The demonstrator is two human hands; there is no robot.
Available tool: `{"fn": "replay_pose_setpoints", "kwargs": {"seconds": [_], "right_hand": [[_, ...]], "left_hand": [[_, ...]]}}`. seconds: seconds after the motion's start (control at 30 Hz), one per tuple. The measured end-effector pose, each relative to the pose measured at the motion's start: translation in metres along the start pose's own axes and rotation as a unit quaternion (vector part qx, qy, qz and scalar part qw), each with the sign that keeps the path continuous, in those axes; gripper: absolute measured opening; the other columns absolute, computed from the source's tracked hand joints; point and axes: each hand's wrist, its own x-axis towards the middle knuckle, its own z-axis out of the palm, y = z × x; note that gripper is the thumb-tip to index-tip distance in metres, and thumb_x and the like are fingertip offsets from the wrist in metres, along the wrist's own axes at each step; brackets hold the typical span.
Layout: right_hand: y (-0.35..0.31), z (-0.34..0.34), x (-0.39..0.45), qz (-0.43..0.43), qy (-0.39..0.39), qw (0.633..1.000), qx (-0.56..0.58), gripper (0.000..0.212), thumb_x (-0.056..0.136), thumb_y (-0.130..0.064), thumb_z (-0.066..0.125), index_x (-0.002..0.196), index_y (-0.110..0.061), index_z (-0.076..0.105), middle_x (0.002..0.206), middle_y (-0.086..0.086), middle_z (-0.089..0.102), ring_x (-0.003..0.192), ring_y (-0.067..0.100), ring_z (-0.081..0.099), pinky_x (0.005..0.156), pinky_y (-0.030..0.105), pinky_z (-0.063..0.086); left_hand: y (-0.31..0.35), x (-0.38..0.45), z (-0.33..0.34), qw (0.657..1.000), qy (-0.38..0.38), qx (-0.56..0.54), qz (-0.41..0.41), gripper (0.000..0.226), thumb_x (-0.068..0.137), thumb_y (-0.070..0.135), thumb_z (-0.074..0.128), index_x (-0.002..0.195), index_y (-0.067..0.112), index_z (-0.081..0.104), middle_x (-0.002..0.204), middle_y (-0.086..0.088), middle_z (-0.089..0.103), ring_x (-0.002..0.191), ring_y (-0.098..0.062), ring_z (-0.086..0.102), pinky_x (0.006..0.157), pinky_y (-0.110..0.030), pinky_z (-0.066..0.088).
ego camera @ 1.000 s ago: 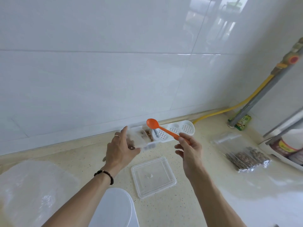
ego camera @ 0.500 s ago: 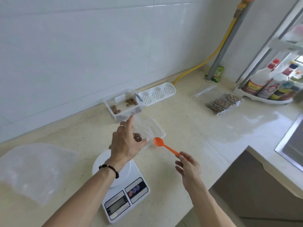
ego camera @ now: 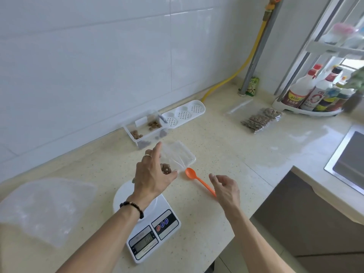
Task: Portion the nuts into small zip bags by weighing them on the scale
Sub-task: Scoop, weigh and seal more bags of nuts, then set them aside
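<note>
My left hand (ego camera: 152, 174) hovers over the round plate of the white scale (ego camera: 155, 233) and pinches a small clear zip bag (ego camera: 167, 168) with a few brown nuts in it. My right hand (ego camera: 226, 187) is open, with relaxed fingers, just above the handle end of the orange spoon (ego camera: 197, 179). The spoon lies on the counter. A clear container (ego camera: 145, 131) with nuts stands by the wall. Its clear lid (ego camera: 177, 155) lies flat just beyond my left hand. Filled zip bags (ego camera: 260, 121) lie at the back right.
A large crumpled clear bag (ego camera: 43, 209) lies at the left. A white perforated tray (ego camera: 183, 114) sits beside the container. A bottle rack (ego camera: 315, 95) and a sink (ego camera: 350, 160) are at the right. The counter edge (ego camera: 244, 223) drops off right of the scale.
The view tilted down and the scale came into sight. My left hand drew back from the container to above the scale. My right hand lowered the spoon to the counter and let go.
</note>
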Motion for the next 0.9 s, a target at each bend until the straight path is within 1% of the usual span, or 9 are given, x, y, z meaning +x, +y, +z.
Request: {"fn": "replay_pose_setpoints", "kwargs": {"seconds": [0.1, 0.2, 0.27, 0.37, 0.47, 0.53, 0.67, 0.8, 0.9], "right_hand": [[-0.056, -0.002, -0.010, -0.105, -0.048, 0.992, 0.053, 0.026, 0.095, -0.042, 0.058, 0.083, -0.021, 0.068, 0.076, -0.006, 0.063, 0.075, 0.012, 0.057, 0.067, 0.027, 0.043], [-0.108, 0.008, -0.019, -0.168, -0.121, 0.977, 0.052, 0.032, 0.096, -0.040, 0.056, 0.087, -0.014, 0.072, 0.085, 0.007, 0.070, 0.077, 0.014, 0.062, 0.073, 0.031, 0.051], [-0.129, 0.019, -0.023, -0.202, -0.155, 0.967, 0.018, 0.030, 0.091, -0.038, 0.061, 0.084, -0.011, 0.074, 0.081, 0.013, 0.069, 0.072, 0.019, 0.061, 0.070, 0.032, 0.053], [-0.146, 0.035, -0.027, -0.237, -0.184, 0.953, -0.049, 0.015, 0.089, -0.017, 0.061, 0.079, -0.023, 0.071, 0.075, 0.000, 0.072, 0.072, 0.022, 0.069, 0.069, 0.036, 0.057], [-0.156, 0.044, -0.032, -0.236, -0.227, 0.944, -0.032, 0.018, 0.095, -0.006, 0.049, 0.092, -0.012, 0.066, 0.082, 0.002, 0.074, 0.071, 0.018, 0.072, 0.069, 0.037, 0.061], [-0.160, 0.047, -0.035, -0.235, -0.263, 0.936, 0.003, 0.017, 0.100, -0.007, 0.046, 0.097, -0.008, 0.063, 0.088, 0.007, 0.073, 0.072, 0.020, 0.072, 0.067, 0.035, 0.061], [-0.168, 0.053, -0.034, -0.191, -0.304, 0.929, 0.086, 0.015, 0.101, -0.012, 0.047, 0.100, -0.007, 0.062, 0.093, 0.014, 0.074, 0.074, 0.023, 0.070, 0.067, 0.033, 0.057], [-0.162, 0.064, -0.028, -0.163, -0.328, 0.929, 0.047, 0.016, 0.096, -0.026, 0.060, 0.107, -0.015, 0.064, 0.092, 0.006, 0.075, 0.080, 0.021, 0.072, 0.072, 0.034, 0.059], [-0.144, 0.081, -0.021, -0.174, -0.310, 0.934, -0.042, 0.005, 0.093, -0.014, 0.063, 0.096, -0.011, 0.065, 0.083, 0.006, 0.074, 0.071, 0.017, 0.069, 0.068, 0.031, 0.059]], "left_hand": [[0.002, -0.002, -0.005, 1.000, 0.008, -0.013, 0.002, 0.100, 0.067, 0.042, 0.082, 0.147, 0.021, 0.026, 0.117, -0.004, 0.052, 0.107, -0.021, 0.055, 0.093, -0.046, 0.046], [0.004, -0.004, -0.015, 0.999, 0.015, -0.033, -0.002, 0.101, 0.068, 0.043, 0.082, 0.148, 0.020, 0.025, 0.122, -0.006, 0.051, 0.111, -0.021, 0.054, 0.095, -0.045, 0.045], [0.004, -0.006, -0.022, 0.999, 0.026, -0.041, 0.002, 0.100, 0.070, 0.043, 0.082, 0.148, 0.018, 0.025, 0.124, -0.006, 0.051, 0.111, -0.020, 0.055, 0.094, -0.044, 0.046], [-0.003, -0.008, -0.033, 0.998, 0.031, -0.061, 0.011, 0.104, 0.068, 0.046, 0.084, 0.149, 0.019, 0.024, 0.124, -0.003, 0.048, 0.107, -0.015, 0.053, 0.092, -0.040, 0.048], [-0.015, -0.011, -0.051, 0.993, -0.020, -0.117, -0.006, 0.120, 0.057, 0.053, 0.088, 0.151, 0.031, 0.017, 0.119, 0.009, 0.044, 0.102, -0.006, 0.051, 0.087, -0.026, 0.047], [-0.026, -0.014, -0.064, 0.986, -0.044, -0.160, -0.032, 0.101, 0.064, 0.051, 0.085, 0.144, 0.041, 0.023, 0.111, 0.014, 0.049, 0.099, -0.003, 0.053, 0.083, -0.021, 0.047], [-0.057, -0.017, -0.083, 0.980, -0.061, -0.152, -0.111, 0.007, 0.094, 0.025, 0.058, 0.101, 0.025, 0.059, 0.084, 0.010, 0.063, 0.083, -0.012, 0.062, 0.073, -0.025, 0.052], [-0.079, -0.020, -0.086, 0.980, -0.075, -0.125, -0.136, 0.017, 0.094, 0.014, 0.053, 0.083, 0.022, 0.063, 0.077, 0.007, 0.067, 0.073, -0.005, 0.062, 0.067, -0.018, 0.049], [-0.089, -0.020, -0.080, 0.980, -0.086, -0.107, -0.147, 0.013, 0.093, 0.016, 0.058, 0.084, 0.021, 0.065, 0.078, 0.008, 0.067, 0.074, -0.004, 0.063, 0.065, -0.014, 0.048]]}}
